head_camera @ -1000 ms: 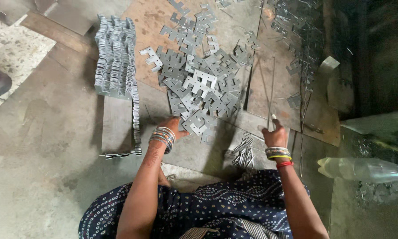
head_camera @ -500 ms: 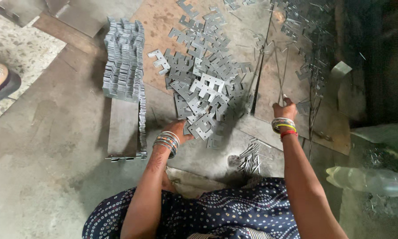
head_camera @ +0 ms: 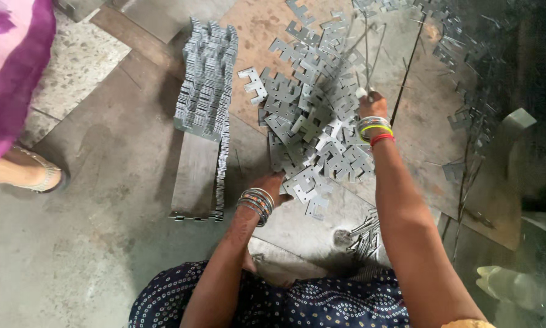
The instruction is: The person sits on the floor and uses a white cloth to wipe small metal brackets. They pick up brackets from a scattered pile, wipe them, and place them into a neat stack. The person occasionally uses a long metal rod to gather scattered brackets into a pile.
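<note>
— Left arm?
— Bent in close, wrist stacked with silver bangles, left hand (head_camera: 277, 184) low with fingers curled under, palm turned away from view.
— And the right?
— Stretched well forward, forearm long and straight, coloured bangles at the wrist, right hand (head_camera: 370, 103) closed in a tight grip, knuckles up.

Concrete floor (head_camera: 91, 255) bears loose metal plates (head_camera: 312, 121).

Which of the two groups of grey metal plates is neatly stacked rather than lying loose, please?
The stacked plates left of the loose pile: they stand on edge in tidy rows, untouched, while both hands work at the scattered heap.
</note>
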